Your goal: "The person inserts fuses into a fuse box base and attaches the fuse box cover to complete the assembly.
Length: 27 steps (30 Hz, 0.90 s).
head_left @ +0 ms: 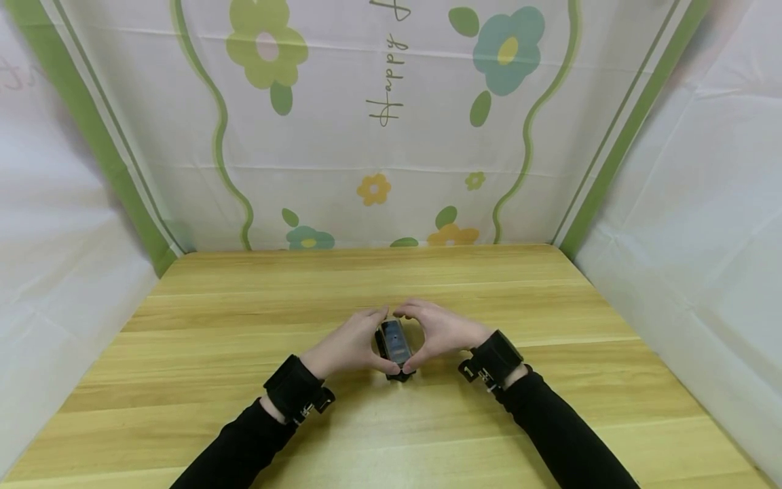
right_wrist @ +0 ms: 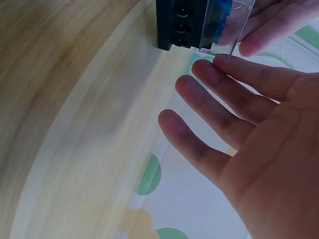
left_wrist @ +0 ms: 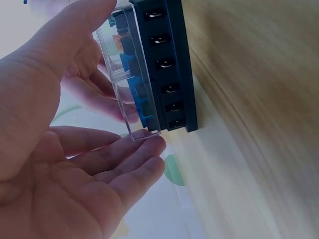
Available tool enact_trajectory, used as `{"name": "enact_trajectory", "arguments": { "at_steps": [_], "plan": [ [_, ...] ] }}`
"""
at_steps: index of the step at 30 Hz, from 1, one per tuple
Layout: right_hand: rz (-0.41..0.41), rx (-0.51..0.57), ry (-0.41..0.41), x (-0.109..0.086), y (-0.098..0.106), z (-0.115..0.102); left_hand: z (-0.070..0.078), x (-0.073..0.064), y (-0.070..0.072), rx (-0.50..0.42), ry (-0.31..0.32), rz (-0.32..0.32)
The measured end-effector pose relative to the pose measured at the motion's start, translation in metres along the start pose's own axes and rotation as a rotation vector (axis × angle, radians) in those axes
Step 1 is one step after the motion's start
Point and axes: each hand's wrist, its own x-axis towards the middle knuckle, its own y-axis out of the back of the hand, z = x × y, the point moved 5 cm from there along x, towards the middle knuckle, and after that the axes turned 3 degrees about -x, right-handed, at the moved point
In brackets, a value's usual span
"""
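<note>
A small fuse box [head_left: 396, 341] rests on the wooden table between the two hands. Its black base [left_wrist: 187, 74] carries a row of metal terminals along the side. Over coloured blade fuses [left_wrist: 130, 64] sits a clear plastic cover [left_wrist: 122, 97]; whether it is fully seated I cannot tell. The left hand [head_left: 349, 343] holds the cover from the left, thumb at the near end, fingers at the far end. From the right, the right hand [head_left: 444, 331] grips the same cover in a similar way. Its outer fingers [right_wrist: 199, 144] extend past the box.
The light wooden table [head_left: 201, 326] surrounds the hands. A white cloth [head_left: 342, 129] with printed flowers hangs behind its far edge, and white side sheets [head_left: 702, 204] hang left and right. Black bands with small devices [head_left: 293, 387] circle both wrists.
</note>
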Motion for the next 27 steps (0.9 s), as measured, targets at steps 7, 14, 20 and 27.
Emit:
{"name": "enact_trajectory", "arguments": {
  "at_steps": [7,14,20,27],
  "plan": [
    [-0.001,0.006,-0.002,0.0001,-0.0008,0.0002,-0.0004,0.0001,-0.0004,-0.001,-0.004,-0.003],
    [-0.01,0.011,-0.016,-0.0002,-0.001,-0.0005,-0.0015,0.0003,-0.001,-0.005,-0.013,-0.005],
    [-0.007,0.009,-0.009,-0.0005,-0.0011,-0.0008,-0.0011,-0.0001,-0.0009,-0.007,-0.014,-0.002],
    [-0.011,0.012,-0.017,0.0,-0.0015,-0.0003,-0.001,0.0001,-0.001,-0.004,-0.009,0.003]
  ]
}}
